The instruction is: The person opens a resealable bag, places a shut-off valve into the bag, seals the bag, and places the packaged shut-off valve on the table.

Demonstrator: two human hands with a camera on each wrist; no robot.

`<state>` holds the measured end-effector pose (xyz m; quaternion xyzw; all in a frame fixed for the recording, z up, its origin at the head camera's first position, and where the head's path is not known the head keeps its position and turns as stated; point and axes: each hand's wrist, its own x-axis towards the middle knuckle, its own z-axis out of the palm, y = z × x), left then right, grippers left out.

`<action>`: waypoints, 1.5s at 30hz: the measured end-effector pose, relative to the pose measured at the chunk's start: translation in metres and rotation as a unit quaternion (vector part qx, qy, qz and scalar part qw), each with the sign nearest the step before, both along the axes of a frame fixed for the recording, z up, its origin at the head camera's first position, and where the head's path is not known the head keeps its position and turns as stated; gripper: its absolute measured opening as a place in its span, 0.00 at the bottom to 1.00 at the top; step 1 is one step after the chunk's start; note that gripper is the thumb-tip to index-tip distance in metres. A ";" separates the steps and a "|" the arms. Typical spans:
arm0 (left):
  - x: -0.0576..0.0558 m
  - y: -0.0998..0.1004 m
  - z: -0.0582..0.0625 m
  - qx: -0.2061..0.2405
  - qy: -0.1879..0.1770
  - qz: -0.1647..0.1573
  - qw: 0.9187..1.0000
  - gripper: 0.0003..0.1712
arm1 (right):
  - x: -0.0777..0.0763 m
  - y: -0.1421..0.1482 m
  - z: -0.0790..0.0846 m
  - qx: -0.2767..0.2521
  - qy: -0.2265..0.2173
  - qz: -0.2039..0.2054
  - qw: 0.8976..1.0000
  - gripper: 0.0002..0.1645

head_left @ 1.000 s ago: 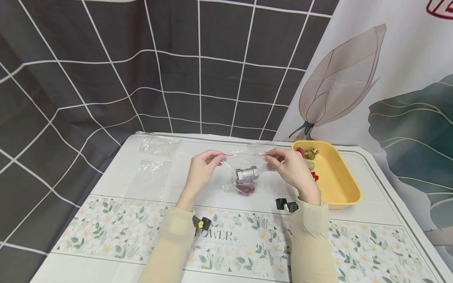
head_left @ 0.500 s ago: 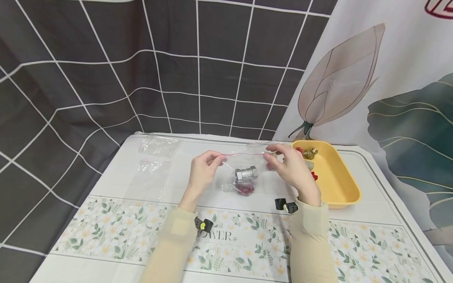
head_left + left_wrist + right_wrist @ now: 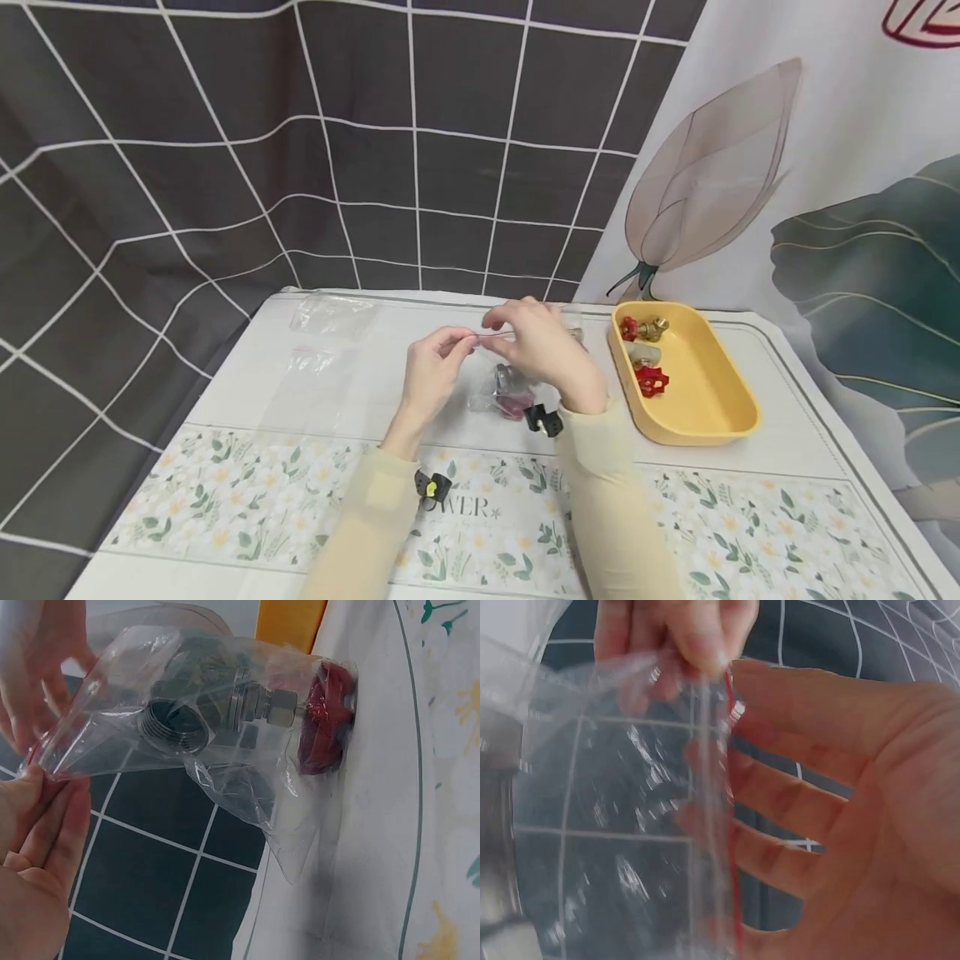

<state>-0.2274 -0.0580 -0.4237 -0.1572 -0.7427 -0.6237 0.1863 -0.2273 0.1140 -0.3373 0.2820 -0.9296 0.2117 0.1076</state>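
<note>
A clear zip bag point(image 3: 247, 802) with a red seal line hangs at the middle of the table. Inside it lies a metal valve point(image 3: 217, 712) with a red handwheel point(image 3: 326, 720). My left hand point(image 3: 435, 367) pinches one end of the bag's seal between thumb and fingers. My right hand point(image 3: 543, 346) is close beside it; in the right wrist view its fairly straight fingers point(image 3: 780, 795) lie behind the seal. In the head view, thumb and index finger stand apart around the seal. The right hand partly hides the bag and valve.
A yellow tray point(image 3: 720, 417) at the right holds a brass valve point(image 3: 654, 329) and parts with red handwheels point(image 3: 651, 382). Two flat clear bags, one at the back point(image 3: 333, 315) and one in front point(image 3: 307, 383), lie on the left. A dark grid curtain point(image 3: 360, 150) hangs behind.
My right hand loosened from the right end of the seal and moved left along it, up to the left hand. The left hand stays on its end; the tray's contents now show more.
</note>
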 end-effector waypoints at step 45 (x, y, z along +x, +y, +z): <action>0.003 -0.001 0.006 -0.018 0.000 -0.018 1.000 0.08 | -0.011 0.001 -0.012 -0.060 -0.015 0.044 0.997 0.04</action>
